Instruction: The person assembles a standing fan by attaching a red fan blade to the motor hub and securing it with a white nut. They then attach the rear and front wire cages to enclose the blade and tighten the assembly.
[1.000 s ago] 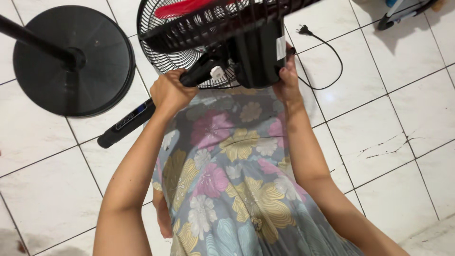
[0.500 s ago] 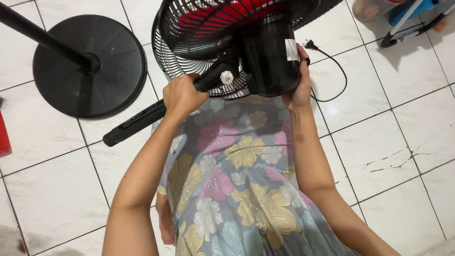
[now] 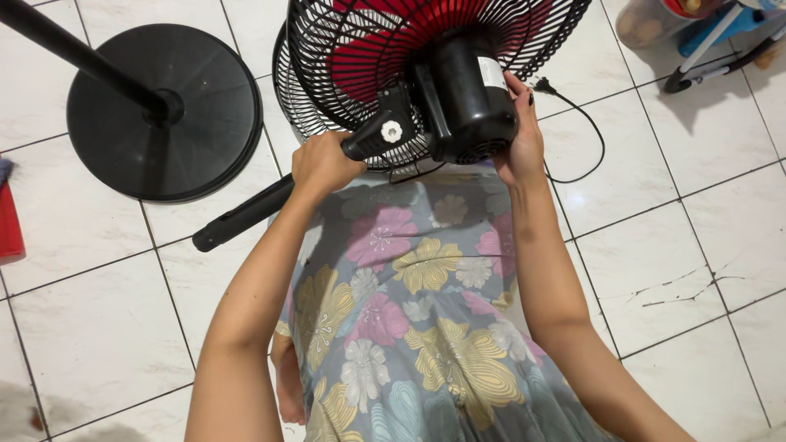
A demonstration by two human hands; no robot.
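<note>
I hold a fan head above my lap: a black wire cage (image 3: 524, 33) around red blades (image 3: 372, 61), with a black motor housing (image 3: 471, 98) at the back. My left hand (image 3: 323, 164) is wrapped around the black neck pole (image 3: 246, 214), just below a white knob (image 3: 391, 131). My right hand (image 3: 524, 135) grips the right side of the motor housing. A second black grille (image 3: 299, 102) lies on the floor behind the fan head.
A round black fan base (image 3: 164, 115) with its upright pole stands on the white tiled floor at upper left. The black power cord and plug (image 3: 585, 115) trail to the right. A red object (image 3: 8, 229) sits at the left edge; clutter at upper right.
The fan head has tilted, so the rear of the motor housing and more of the red blades now face me. Both hands kept their grips.
</note>
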